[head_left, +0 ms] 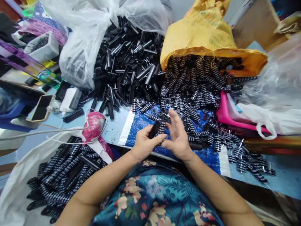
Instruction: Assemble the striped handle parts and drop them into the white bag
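Near the front edge of the table, my left hand (145, 142) is closed around a smooth black plastic tube (153, 130). Right beside that tube stands a black cylinder with rows of white marks (161, 126), close to my left thumb; whether the thumb presses on it I cannot tell. My right hand (176, 138) is just to the right, fingers stretched out and apart, with nothing visible in it. Behind both hands lie more white-marked cylinders (181, 102) in a heap and several small black discs (168, 103), on a blue plastic sheet (141, 125).
Smooth black tubes (131, 69) spill from a clear bag (77, 53). A yellow sack (197, 34) opens onto the cylinder heap, near a pink tray (225, 113). At left are a phone (41, 108), a pink-wrapped bundle (94, 125) and a white sack (14, 185) holding marked pieces.
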Demonstrator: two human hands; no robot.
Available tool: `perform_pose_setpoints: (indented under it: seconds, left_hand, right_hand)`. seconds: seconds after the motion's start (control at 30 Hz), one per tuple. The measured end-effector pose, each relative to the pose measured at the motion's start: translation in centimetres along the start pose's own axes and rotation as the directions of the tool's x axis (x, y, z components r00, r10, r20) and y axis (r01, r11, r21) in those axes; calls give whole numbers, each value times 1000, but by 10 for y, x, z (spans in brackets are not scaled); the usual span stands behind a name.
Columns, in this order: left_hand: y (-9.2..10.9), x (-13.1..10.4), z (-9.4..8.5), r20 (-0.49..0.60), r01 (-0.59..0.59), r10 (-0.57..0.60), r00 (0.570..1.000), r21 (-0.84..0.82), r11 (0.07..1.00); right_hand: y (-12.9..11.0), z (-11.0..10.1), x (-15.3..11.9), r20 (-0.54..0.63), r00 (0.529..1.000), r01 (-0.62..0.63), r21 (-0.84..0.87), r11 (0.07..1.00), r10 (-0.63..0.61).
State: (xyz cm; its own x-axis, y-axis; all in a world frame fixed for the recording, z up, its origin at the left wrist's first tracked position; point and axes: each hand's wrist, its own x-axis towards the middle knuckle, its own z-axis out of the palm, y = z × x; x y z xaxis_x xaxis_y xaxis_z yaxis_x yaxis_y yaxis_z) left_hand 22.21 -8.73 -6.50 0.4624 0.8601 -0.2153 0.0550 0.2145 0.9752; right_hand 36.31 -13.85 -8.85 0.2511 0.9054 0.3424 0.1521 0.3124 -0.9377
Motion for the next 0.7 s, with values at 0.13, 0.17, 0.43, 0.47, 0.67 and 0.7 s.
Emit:
perform_pose_setpoints:
  seconds: [0.13,0.17,0.43,0.47,0.67,0.7]
  left_hand:
    - [2,-7,-12,50,54,-51,997,-46,998]
    - [2,-8,-13,50,55,-52,997,-46,997]
    - [-3,-12,-1,-54,53,-64,996,-186,981]
    - [-4,-12,-1,-41,66,-78,996,-240,968]
    - [-1,-11,-11,99,254,-234,967,-407,878]
    - [1,-10,-13,142,303,-268,953,-418,856]
  right_hand:
    - [-1,-21,-7,313,912,353,-273,895,-265]
    - [-1,-22,-8,338,896,389,-287,876,-287]
    - [-10,-8,-14,299,881,454,-311,835,-367]
    - [-9,-7,-15,293,879,460,-320,828,-375]
    - [-5,-8,-17,329,874,457,-299,838,-359]
    - [-4,-8,-18,326,881,437,-286,853,-342]
